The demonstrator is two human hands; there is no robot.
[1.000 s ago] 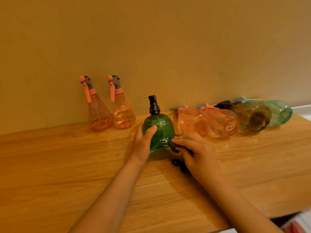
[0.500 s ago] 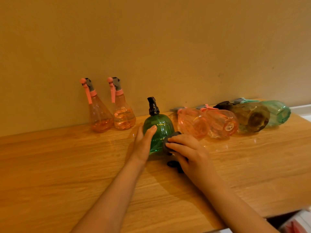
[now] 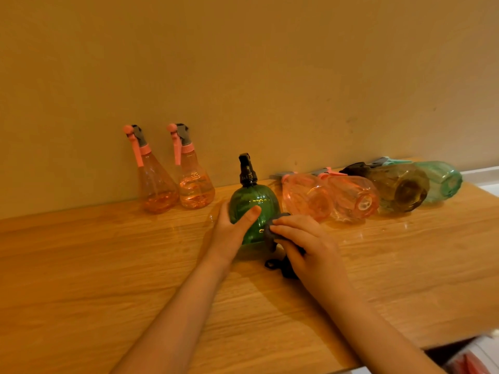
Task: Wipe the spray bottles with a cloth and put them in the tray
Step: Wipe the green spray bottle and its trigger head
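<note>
In the middle of the wooden surface (image 3: 81, 265), the right hand (image 3: 310, 247) has its fingers curled around a dark cloth (image 3: 270, 236) and pushes it against the low right side of the green bottle (image 3: 253, 209). The left hand (image 3: 232, 233) holds the bottle from the other side, thumb on the front and fingers out of sight around the back. The bottle stands straight up, with its black sprayer on top.

To wipe well, I think the left hand should hold tight so the round bottle does not slide or tip. The cloth should rub all the way around and up to the neck, not just one spot. Turning the bottle a little at a time would help reach the back.

A loose bit of cloth lies on the surface under the right hand. It could drag, so bunching it up may be wise.

Two pink bottles (image 3: 175, 184) stand near the wall (image 3: 243, 76) to the left. To the right, two pink ones, a brown one and a pale green one lie on their sides close together. Bump them and they may roll. No tray shows here.
</note>
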